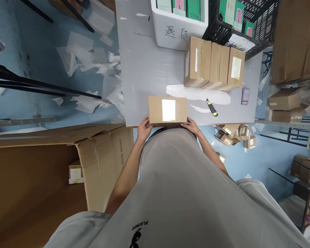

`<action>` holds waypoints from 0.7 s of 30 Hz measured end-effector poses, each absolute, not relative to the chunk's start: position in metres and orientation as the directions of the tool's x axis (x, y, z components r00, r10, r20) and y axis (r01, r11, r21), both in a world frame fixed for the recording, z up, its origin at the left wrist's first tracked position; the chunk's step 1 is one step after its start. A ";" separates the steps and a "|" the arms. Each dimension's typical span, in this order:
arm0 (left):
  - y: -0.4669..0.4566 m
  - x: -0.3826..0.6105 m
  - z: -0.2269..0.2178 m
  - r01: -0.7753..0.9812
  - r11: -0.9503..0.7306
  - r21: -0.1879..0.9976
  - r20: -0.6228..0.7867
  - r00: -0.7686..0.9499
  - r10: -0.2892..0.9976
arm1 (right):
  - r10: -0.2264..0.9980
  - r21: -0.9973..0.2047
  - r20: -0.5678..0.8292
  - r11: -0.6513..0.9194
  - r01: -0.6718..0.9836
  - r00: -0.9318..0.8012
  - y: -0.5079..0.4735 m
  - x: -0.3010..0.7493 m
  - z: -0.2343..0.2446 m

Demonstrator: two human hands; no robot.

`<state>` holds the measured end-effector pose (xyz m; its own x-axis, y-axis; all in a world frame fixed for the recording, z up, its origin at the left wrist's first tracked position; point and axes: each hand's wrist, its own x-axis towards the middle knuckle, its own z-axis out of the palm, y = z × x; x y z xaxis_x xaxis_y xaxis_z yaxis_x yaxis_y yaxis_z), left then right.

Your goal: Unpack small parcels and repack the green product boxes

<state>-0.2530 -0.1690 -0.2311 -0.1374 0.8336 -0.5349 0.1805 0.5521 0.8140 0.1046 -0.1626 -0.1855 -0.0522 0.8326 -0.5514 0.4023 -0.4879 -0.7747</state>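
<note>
A small cardboard box [155, 109] with a white label on it is at the near edge of the table. My left hand [144, 129] is at its lower left corner, fingers bent against it. At the lower right corner, my right hand [192, 126] grips it in the same way. The undersides of both hands' grips are partly hidden. To the right lies a yellow and black box cutter [212, 107], apart from my hands. Beyond it, several taped cardboard boxes [217, 63] stand together in a row.
A white bin [181, 32] with green and pink packages stands at the back, beside a black crate [265, 26]. A phone-like object, blurred [245, 95], lies at right. Below left is a large open carton [103, 165]. Paper scraps [80, 51] and small boxes [244, 132] lie on the floor.
</note>
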 end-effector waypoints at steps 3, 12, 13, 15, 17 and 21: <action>-0.168 -0.253 -0.224 0.265 0.502 0.823 -0.488 -0.122 0.864 | 0.812 -0.746 -0.584 -0.542 0.386 0.010 -0.161 0.104 -0.185; -0.147 -0.247 -0.173 0.139 0.337 0.931 -0.298 -0.244 0.923 | 0.937 -0.848 -0.323 -0.348 0.401 0.130 -0.140 0.110 -0.132; -0.144 -0.247 -0.167 0.142 0.338 0.930 -0.293 -0.268 0.918 | 0.942 -0.843 -0.307 -0.334 0.422 0.131 -0.137 0.109 -0.126; -0.137 -0.249 -0.160 0.159 0.358 0.920 -0.298 -0.305 0.904 | 0.947 -0.829 -0.292 -0.322 0.457 0.137 -0.132 0.105 -0.119; -0.131 -0.250 -0.159 0.187 0.389 0.902 -0.319 -0.320 0.892 | 0.943 -0.809 -0.299 -0.331 0.486 0.145 -0.128 0.101 -0.117; -0.124 -0.250 -0.167 0.199 0.475 0.857 -0.409 -0.297 0.863 | 0.918 -0.758 -0.367 -0.390 0.522 0.153 -0.124 0.098 -0.127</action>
<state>-0.2499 -0.1242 -0.1672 -0.2968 0.8630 -0.4089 0.1992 0.4747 0.8573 0.0980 -0.1244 -0.1271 0.1533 0.9176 -0.3667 0.5222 -0.3903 -0.7582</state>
